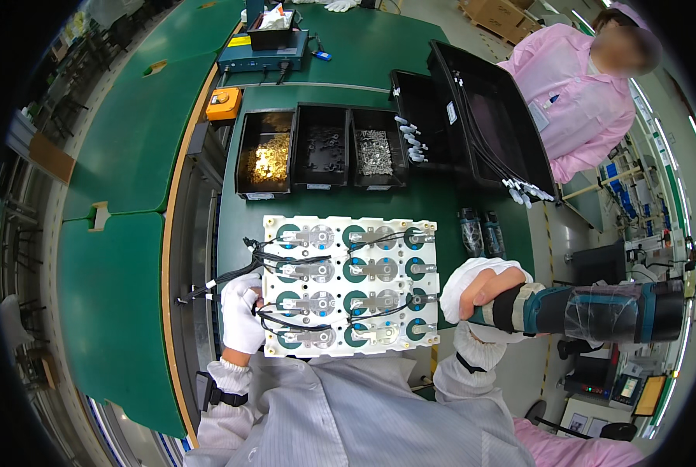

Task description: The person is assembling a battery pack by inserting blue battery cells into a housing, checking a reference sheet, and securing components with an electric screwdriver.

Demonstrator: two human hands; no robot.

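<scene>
In front of me lies a white rectangular plate [338, 292] with rows of round openings, clear discs and metal terminal strips. Black cables [285, 260] run across it and hang in a bundle past its left edge. My left hand [243, 315], in a white glove with bare fingertips, is closed at that left edge beside the cables; what its fingers hold is hidden. Off the plate's right side, my right hand [484, 296], likewise gloved, grips a teal and black cordless screwdriver [589, 313] partly wrapped in clear film. Its thick end points right, away from the plate.
Beyond the plate stand black bins of brass-coloured parts [270, 159], dark parts [322, 148] and silver parts [376, 152]. Larger black trays [484, 109] hold cables. Two dark cylindrical tools [482, 233] lie right. An orange box [223, 103] sits left; a person in pink [573, 93] stands far right.
</scene>
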